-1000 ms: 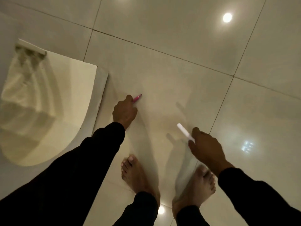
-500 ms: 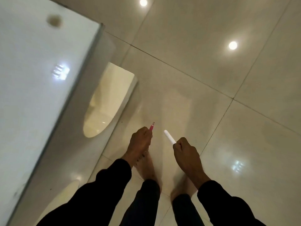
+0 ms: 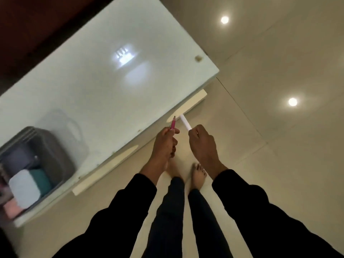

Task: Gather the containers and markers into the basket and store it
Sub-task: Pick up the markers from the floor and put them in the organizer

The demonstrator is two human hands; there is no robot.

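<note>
My left hand [image 3: 164,142] is closed around a pink marker [image 3: 173,123] whose tip points up and away. My right hand [image 3: 202,144] grips a white marker [image 3: 185,122], also pointing away. Both hands hover just off the near edge of a white glass-topped table [image 3: 111,75]. A grey basket [image 3: 50,151] sits on the table's left end, far left of my hands. Inside it lie a white container [image 3: 24,189], a teal container [image 3: 41,179] and a pink one [image 3: 12,209].
The table's corner [image 3: 214,71] juts out ahead and to the right of my hands. Glossy beige floor tiles [image 3: 279,146] spread to the right, with ceiling light reflections. My bare feet [image 3: 198,175] stand below my hands. A dark brown surface [image 3: 37,25] lies beyond the table.
The view has swung left, bringing the table top and the basket into sight. Both hands, still gripping their markers, have come closer together near the table edge.
</note>
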